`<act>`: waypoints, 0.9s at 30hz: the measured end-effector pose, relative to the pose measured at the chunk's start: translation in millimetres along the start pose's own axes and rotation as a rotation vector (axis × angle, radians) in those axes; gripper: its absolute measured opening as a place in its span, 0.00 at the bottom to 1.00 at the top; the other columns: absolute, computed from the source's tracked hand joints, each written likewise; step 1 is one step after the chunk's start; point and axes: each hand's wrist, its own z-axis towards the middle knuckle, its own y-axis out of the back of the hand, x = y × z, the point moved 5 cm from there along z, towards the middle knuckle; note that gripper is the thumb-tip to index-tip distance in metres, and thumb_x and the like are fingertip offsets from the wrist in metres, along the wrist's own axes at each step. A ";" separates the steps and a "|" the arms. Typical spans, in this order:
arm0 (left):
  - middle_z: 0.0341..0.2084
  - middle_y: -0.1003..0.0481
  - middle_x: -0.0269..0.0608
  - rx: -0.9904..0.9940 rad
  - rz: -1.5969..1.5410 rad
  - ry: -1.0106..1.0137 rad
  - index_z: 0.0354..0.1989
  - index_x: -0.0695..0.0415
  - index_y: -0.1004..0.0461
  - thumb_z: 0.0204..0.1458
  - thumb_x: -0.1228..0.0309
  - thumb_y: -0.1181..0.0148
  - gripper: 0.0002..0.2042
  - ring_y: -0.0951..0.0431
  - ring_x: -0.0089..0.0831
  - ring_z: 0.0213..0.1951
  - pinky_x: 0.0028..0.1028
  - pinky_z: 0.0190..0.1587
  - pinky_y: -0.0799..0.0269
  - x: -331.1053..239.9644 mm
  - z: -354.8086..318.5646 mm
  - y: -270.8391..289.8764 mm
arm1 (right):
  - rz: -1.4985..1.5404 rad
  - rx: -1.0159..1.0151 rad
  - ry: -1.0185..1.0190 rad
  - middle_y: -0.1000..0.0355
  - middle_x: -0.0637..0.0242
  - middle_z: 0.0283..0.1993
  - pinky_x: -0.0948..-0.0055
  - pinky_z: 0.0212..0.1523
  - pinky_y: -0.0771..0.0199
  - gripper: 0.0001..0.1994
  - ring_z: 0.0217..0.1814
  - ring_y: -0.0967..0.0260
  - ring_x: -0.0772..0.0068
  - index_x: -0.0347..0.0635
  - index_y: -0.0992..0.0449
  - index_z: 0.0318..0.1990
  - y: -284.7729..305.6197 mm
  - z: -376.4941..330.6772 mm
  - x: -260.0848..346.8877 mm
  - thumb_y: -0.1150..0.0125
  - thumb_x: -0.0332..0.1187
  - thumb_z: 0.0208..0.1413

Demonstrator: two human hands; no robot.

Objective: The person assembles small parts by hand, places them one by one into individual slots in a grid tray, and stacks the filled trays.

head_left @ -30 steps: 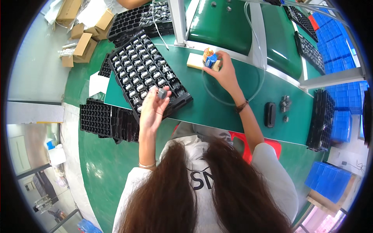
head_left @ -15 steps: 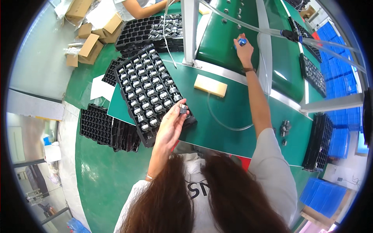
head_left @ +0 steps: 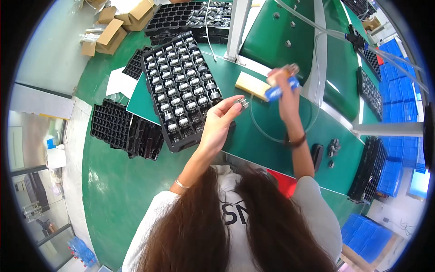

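Observation:
My left hand (head_left: 217, 124) pinches a small metal part with thin prongs (head_left: 243, 104) just off the right edge of a black compartment tray (head_left: 195, 128). Shiny metal pieces sit in rows across that tray, and several pockets at its near end hold none. My right hand (head_left: 289, 106), smeared by motion, is closed around a blue object (head_left: 274, 94) whose kind I cannot make out. Above its fingers shows a blurred metal piece (head_left: 292, 69). Close beside this hand lies a pale yellow foam block (head_left: 248, 84).
A green conveyor belt (head_left: 267, 43) carrying small metal parts runs beyond the white post (head_left: 238, 34). A clear hose (head_left: 252, 120) loops over the green table. Loose metal parts (head_left: 334, 147) and a dark oblong object (head_left: 318, 156) lie at right. Stacked black trays (head_left: 111, 122) stand left.
My right hand has come back from over the belt toward the foam block, with the blue object still in it. My left hand has moved slightly right and up, lifting its metal part clear of the tray.

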 end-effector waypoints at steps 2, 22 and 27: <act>0.38 0.26 0.36 0.032 0.063 -0.014 0.48 0.64 0.30 0.55 0.71 0.47 0.14 0.29 0.19 0.40 0.20 0.46 0.34 -0.7 -5.6 -9.6 | -0.058 0.102 0.011 0.30 0.65 0.40 0.80 0.42 0.34 0.11 0.40 0.33 0.79 0.37 0.31 0.42 -16.7 -36.8 7.5 0.48 0.33 0.54; 0.36 0.25 0.34 -0.041 0.045 -0.023 0.46 0.63 0.28 0.50 0.72 0.40 0.15 0.28 0.17 0.37 0.18 0.43 0.34 30.1 -51.2 6.6 | -0.064 0.148 -0.067 0.31 0.69 0.38 0.81 0.37 0.33 0.10 0.38 0.34 0.82 0.39 0.30 0.40 -37.2 -109.0 -22.3 0.47 0.34 0.54; 0.41 0.26 0.40 -0.219 0.565 -0.316 0.47 0.61 0.28 0.45 0.73 0.37 0.18 0.28 0.24 0.41 0.22 0.43 0.32 -27.0 -58.1 34.9 | -0.242 -0.031 -0.015 0.28 0.67 0.33 0.80 0.37 0.33 0.13 0.36 0.32 0.82 0.34 0.27 0.38 -10.4 -61.8 -30.8 0.43 0.36 0.53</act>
